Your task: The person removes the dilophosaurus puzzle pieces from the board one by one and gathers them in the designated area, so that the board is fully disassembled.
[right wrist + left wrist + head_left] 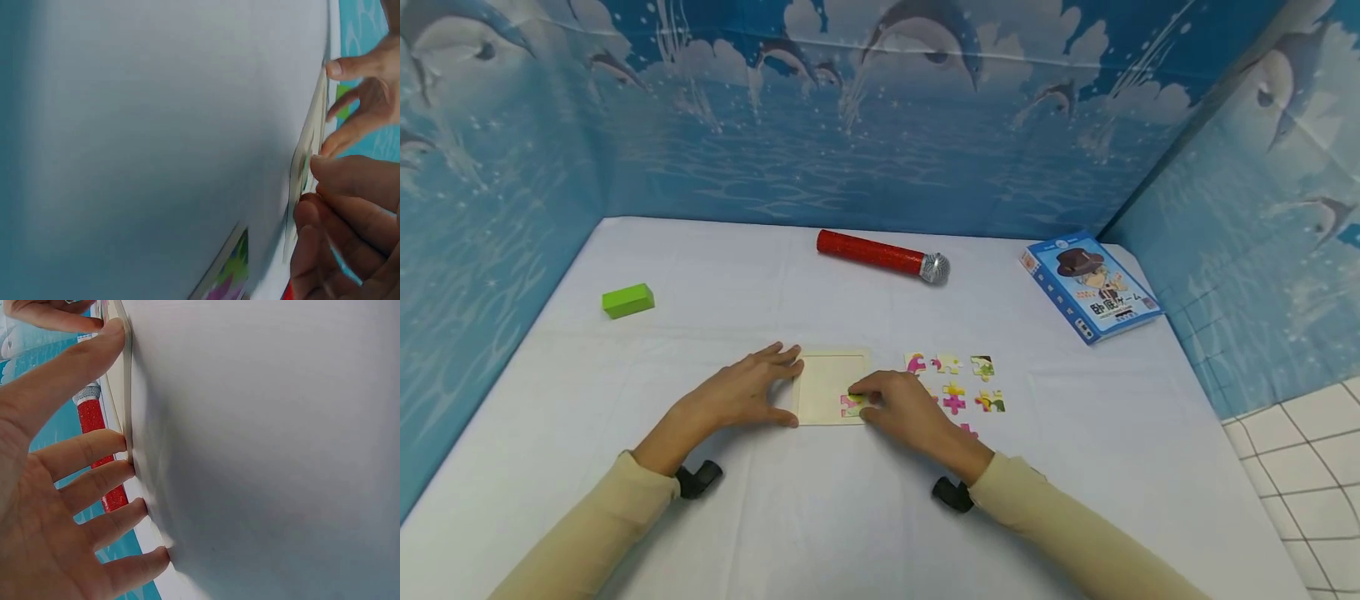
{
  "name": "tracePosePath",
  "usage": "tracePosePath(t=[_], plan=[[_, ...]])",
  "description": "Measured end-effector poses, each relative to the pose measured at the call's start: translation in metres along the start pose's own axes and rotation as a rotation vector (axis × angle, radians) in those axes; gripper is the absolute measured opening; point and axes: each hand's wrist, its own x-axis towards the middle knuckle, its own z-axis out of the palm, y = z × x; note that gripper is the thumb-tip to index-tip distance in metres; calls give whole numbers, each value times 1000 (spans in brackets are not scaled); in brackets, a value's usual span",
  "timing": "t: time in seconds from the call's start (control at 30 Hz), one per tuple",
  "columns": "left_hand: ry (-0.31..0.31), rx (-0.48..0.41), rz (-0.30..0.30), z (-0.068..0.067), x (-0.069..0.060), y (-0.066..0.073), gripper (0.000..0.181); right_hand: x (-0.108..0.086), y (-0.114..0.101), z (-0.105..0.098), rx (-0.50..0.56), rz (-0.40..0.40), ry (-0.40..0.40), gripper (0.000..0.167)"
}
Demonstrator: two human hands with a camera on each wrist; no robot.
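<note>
A shallow, pale wooden puzzle tray [831, 379] lies flat on the white table. In its lower right corner is a pink and green jigsaw piece [849, 407]. My left hand [748, 387] rests on the tray's left side with fingers spread; in the left wrist view the thumb [112, 337] touches its edge. At the tray's right side my right hand [906, 408] bends its thumb and fingers around a small jigsaw piece, mostly hidden by the fingertips. The right wrist view shows a sliver of green by the right thumb [331, 172].
Several loose jigsaw pieces [954, 403] lie to the tray's right, some partly behind my right hand. A red microphone [872, 252] lies farther back. A green block [628, 301] sits at left, and a blue game box [1093, 283] at back right.
</note>
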Motion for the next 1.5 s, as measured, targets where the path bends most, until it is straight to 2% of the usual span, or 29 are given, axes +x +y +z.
tracePosePath(t=[0.13,0.33,0.5,0.7,0.9,1.17,1.4,1.5], plan=[[4,-8,10,-1,0,0,88,4,-5,3,-52,-7,16,25],[5,-24,9,0,0,0,88,2,-6,5,-51,0,44,20],[8,-30,11,0,-1,0,89,2,-4,4,18,5,90,13],[8,-30,15,1,0,-1,89,-2,2,-7,133,40,95,11],[8,-33,19,0,-1,0,89,-25,21,-39,146,113,94,10],[-2,-24,14,-2,-2,0,87,-66,57,-85,86,251,121,9],[-7,-18,18,-2,-2,-1,87,-92,78,-98,27,353,85,10],[-7,-20,19,-2,-2,0,87,-99,84,-99,-3,368,90,11]])
